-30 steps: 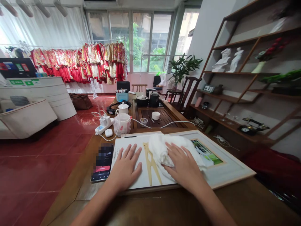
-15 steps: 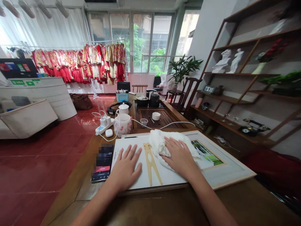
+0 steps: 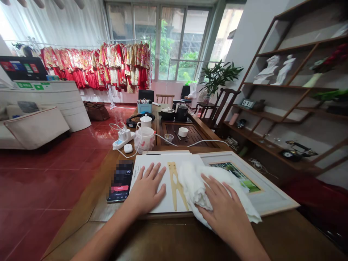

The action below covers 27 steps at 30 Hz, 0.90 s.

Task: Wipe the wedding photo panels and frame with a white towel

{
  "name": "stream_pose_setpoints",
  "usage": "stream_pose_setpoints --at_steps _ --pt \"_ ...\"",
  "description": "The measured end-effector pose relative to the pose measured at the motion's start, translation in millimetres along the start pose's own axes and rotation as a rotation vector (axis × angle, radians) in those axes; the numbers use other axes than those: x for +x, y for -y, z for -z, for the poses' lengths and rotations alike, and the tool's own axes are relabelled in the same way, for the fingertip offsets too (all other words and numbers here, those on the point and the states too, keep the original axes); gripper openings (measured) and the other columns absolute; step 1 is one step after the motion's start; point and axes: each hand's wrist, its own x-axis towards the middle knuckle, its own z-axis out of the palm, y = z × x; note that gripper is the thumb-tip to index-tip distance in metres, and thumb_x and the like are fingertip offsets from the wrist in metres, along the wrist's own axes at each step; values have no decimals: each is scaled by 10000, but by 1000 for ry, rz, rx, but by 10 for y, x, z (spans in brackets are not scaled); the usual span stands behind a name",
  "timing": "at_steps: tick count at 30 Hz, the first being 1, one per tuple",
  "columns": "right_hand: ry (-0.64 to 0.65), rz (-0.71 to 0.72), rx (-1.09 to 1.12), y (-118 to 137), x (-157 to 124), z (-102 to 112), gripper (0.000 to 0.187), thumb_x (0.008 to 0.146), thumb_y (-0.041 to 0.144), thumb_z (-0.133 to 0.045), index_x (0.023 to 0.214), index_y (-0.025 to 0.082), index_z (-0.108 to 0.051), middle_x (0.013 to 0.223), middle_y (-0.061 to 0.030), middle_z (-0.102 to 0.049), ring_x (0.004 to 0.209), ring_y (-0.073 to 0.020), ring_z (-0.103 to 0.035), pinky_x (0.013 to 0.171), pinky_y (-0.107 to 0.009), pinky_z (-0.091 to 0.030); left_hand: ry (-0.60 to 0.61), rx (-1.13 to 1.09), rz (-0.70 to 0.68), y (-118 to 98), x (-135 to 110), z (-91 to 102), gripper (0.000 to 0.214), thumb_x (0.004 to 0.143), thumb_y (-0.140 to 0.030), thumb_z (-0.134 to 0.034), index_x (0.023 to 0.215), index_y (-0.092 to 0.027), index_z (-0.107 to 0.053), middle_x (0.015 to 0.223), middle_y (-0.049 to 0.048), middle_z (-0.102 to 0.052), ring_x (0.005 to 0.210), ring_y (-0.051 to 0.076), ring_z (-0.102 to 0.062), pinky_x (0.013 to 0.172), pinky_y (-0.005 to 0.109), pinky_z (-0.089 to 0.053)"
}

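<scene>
the left hand (image 3: 146, 188) lies palm down with its fingers spread flat on a white board (image 3: 166, 203), gripping nothing. just beyond its outer edge is a phone (image 3: 121, 183); past its fingertips sit a white case (image 3: 128, 148) and a wrapped container (image 3: 144, 139). on its thumb side, between the two hands, a forked wooden piece (image 3: 174, 183) rests on the board. the right hand (image 3: 224, 203) rests on a bunched white cloth (image 3: 191, 177), fingers loosely extended and slightly parted; whether they pinch a fold i cannot tell. the cloth spreads under and around this hand, partly covering a framed picture (image 3: 274, 197) beyond its outer side.
</scene>
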Motion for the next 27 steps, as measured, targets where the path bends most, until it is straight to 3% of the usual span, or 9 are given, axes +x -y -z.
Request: stream_pose_setpoints --at_steps 9,12,15,22,27 --pt "51 -63 35 -137 614 -243 442 825 363 -525 1212 152 -553 1358 -105 -524 1245 -305 -444 1030 -496 -288 8 -2 -9 2 -2 9 549 963 -445 -308 1485 -302 -216 1556 6 -166 1434 268 -103 1147 541 -115" --pt "42 -83 56 -140 702 -292 446 818 364 -522 1214 161 -552 1363 -94 -521 1253 -305 -437 1037 -499 -280 -2 -2 -8 4 1 0 549 959 -440 -323 1483 -308 -221 1555 4 -170 1433 268 -109 1147 543 -118" --pt "14 -73 58 -108 609 -264 462 808 364 -515 1225 166 -541 1354 -99 -528 1239 -302 -452 1028 -500 -289 -11 -10 -9 7 8 -6 550 955 -436 -338 1479 -306 -236 1552 6 -183 1432 271 -116 1146 545 -123" --pt "-35 7 20 -10 91 -49 448 792 361 -513 1206 192 -533 1382 -93 -498 1234 -303 -457 996 -507 -315 -24 -26 -14 17 10 -11 553 946 -424 -360 1474 -298 -255 1549 15 -198 1429 278 -131 1143 554 -124" --pt "-27 17 3 -27 105 -47 430 808 373 -504 1194 188 -544 1364 -97 -517 1218 -300 -468 998 -506 -312 -30 -44 -22 25 10 -17 549 948 -425 -361 1473 -305 -255 1547 12 -207 1428 283 -130 1141 558 -123"
